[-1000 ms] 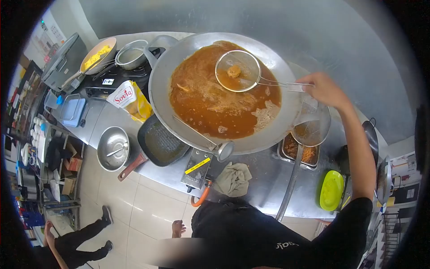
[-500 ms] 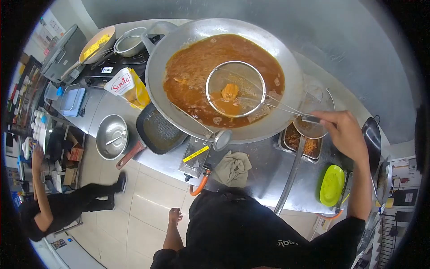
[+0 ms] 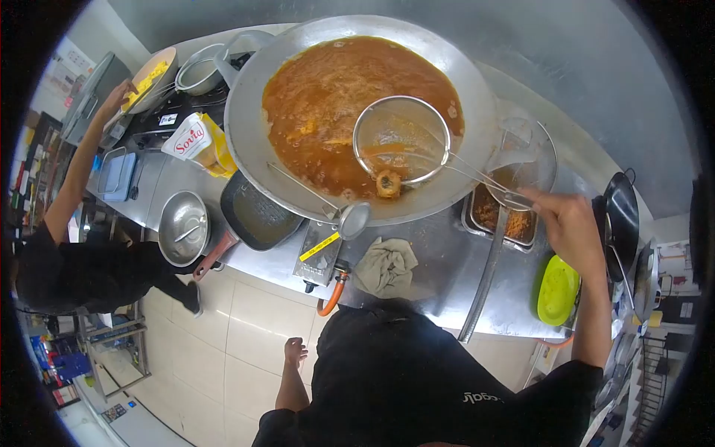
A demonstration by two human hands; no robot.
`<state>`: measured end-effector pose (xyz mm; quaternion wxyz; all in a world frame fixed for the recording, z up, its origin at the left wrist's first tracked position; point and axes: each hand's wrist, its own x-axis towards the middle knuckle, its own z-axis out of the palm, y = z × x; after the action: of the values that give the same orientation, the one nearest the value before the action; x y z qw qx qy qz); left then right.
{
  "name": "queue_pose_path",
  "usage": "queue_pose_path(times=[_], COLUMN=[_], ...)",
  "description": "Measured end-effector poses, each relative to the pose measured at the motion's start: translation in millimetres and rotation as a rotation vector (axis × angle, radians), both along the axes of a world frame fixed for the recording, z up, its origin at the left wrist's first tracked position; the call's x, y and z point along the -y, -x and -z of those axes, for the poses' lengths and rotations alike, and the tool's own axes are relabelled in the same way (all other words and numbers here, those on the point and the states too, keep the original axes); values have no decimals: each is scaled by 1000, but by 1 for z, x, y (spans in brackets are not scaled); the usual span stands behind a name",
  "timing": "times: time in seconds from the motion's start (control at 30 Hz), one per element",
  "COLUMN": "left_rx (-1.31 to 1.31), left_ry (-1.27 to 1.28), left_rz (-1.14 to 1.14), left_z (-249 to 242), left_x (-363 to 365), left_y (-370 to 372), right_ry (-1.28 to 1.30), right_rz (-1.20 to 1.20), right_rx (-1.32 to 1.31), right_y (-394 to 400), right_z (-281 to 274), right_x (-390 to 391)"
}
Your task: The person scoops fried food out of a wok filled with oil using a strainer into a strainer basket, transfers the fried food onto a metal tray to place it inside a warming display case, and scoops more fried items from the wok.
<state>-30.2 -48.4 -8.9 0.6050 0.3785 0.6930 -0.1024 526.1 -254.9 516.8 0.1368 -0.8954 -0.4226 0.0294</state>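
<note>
My right hand (image 3: 570,235) is closed on the handle of a wire-mesh strainer (image 3: 401,123). The strainer's round basket reaches over a big metal wok (image 3: 238,141) of bubbling reddish-brown liquid (image 3: 320,82). A rounded browned piece of food (image 3: 388,184) lies at the basket's near rim, with lighter bits floating to its left. My left hand (image 3: 296,352) hangs low beside my body over the floor, fingers curled, holding nothing. Below the wok's near edge are a small strainer (image 3: 354,220) and a crumpled grey cloth (image 3: 387,267).
A large long-handled skimmer (image 3: 488,276) rests across a tray of brown crumbs (image 3: 514,223). Right of it lies a green dish (image 3: 558,290). On the left stand a square pan (image 3: 261,216), a steel bowl (image 3: 184,223) and a yellow-white packet (image 3: 201,141). Another person (image 3: 74,194) reaches toward a pan (image 3: 167,59).
The strainer basket has tilted, and the browned piece has moved from inside it to the near rim. The other person has stepped up to the counter, arm stretched to the far-left pan.
</note>
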Motion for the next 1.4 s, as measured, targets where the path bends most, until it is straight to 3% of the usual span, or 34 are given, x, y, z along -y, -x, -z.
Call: queue_pose_path(times=[0.13, 0.27, 0.4, 0.6, 0.7, 0.8, 0.83, 0.9, 0.97, 1.4], left_rx=[-36, -49, 56, 36, 30, 28, 27, 25, 22, 86], left_ry=[-2, -3, -44, 3, 11, 16, 17, 17, 15, 2], left_rz=[14, 24, 238, 241, 259, 304, 318, 348, 370, 349], left_z=[-3, -7, 7, 10, 6, 5, 4, 2, 3, 1], left_x=[-2, -1, -3, -7, -13, -22, -26, -33, -40, -57], left_y=[-4, -8, -1, -9, -16, -21, -25, -31, -35, -49], right_ry=[21, -55, -99, -209, -402, -232, -1, 291, 337, 350], right_rz=[180, 181, 285, 578, 605, 850, 738, 967, 916, 888], right_rx=[-187, -130, -66, -18, -95, -144, 161, 131, 248, 252], right_y=[-8, -17, -28, -30, -22, 6, 9, 34, 53, 77], right_z=[-3, -2, -6, 1, 50, 90, 125, 139, 157, 180], right_x=[2, 12, 45, 139, 209, 242, 272, 257, 257, 247])
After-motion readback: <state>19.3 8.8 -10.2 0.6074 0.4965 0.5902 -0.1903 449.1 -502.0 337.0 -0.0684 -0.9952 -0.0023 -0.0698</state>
